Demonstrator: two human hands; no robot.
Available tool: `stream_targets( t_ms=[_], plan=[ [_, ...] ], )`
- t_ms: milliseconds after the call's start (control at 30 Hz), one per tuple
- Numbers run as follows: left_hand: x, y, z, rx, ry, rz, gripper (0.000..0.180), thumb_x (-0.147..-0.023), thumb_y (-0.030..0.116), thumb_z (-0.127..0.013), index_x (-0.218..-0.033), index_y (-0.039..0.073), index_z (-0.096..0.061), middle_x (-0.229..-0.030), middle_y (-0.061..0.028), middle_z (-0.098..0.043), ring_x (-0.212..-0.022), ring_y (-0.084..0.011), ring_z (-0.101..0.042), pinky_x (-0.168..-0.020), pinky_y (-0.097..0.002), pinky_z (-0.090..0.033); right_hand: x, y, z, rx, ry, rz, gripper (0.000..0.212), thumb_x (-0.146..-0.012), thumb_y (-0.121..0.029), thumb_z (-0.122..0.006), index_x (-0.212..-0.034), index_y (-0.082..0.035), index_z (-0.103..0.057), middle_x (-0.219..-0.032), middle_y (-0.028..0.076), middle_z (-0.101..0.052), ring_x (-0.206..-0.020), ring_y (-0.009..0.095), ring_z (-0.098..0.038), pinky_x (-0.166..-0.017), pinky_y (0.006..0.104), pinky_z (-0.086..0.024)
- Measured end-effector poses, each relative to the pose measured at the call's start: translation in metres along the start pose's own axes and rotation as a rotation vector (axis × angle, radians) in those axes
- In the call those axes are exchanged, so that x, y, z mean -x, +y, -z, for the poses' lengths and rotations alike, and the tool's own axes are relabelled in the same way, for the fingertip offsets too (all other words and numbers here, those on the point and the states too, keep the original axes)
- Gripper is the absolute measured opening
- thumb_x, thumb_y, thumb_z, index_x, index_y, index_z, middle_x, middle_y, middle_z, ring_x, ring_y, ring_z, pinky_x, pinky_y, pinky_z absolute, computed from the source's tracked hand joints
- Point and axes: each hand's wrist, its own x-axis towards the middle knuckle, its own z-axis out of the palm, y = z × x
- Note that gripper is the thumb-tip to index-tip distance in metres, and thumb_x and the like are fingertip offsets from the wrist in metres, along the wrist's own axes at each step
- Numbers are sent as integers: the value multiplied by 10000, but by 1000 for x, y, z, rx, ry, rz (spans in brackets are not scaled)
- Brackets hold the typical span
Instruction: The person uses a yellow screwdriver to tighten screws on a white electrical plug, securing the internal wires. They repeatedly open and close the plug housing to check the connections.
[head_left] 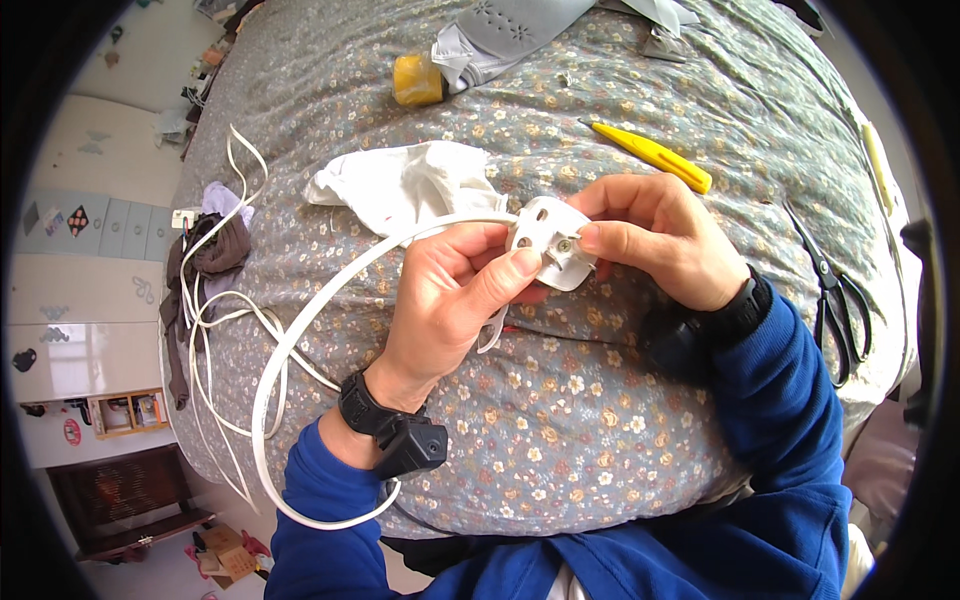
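A rounded white plastic electrical fitting (553, 243), with holes and a screw in its face, is held up over the bed between both hands. My left hand (440, 285) pinches its left side, thumb on top and fingers beneath. My right hand (665, 240) is closed at its right edge, thumb and index finger by the screw. Whether the right fingers hold a smaller part cannot be made out. A thick white cable (290, 345) runs from the fitting and loops over my left forearm. Below my left fingers a small white piece (491, 333) shows, partly hidden.
A floral bedspread (600, 430) lies underneath. Around it are a white cloth (410, 182), a slim yellow pointed tool (655, 157), black scissors (838, 300), a yellow tape roll (416, 80) and grey fabric (510, 40). Thin white cable (200, 330) tangles at left near dark clothing (222, 245).
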Motion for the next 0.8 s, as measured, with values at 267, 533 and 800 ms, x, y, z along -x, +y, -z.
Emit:
stream_targets(
  t_ms=[267,533,800],
  plan=[
    [0,1,1,26,-6,41,412,-919,184,-624,-1211,-105,-590,-1080,-168,-695,-967,-210,-701,-823,-332,-609,-1,1,-2,-54,35,-66,250,-940,-191,-670,-1051,33,-658,-887,37,-672,-749,83,-616,-693,234,-524],
    [0,1,2,20,16,67,398,-916,184,-615,-1190,-103,-599,-1059,-169,-699,-931,-207,-704,-787,-323,-614,1,-2,-5,-45,31,-53,259,-933,-186,-679,-1047,45,-657,-874,43,-672,-742,85,-617,-687,229,-516],
    [-1,-1,6,169,-29,106,289,-940,119,-646,-1158,-70,-632,-1032,-107,-708,-897,-132,-681,-782,-260,-578,3,-6,-5,-100,25,-131,252,-911,-156,-692,-1047,51,-642,-881,57,-678,-737,88,-619,-695,227,-515]
  ],
)
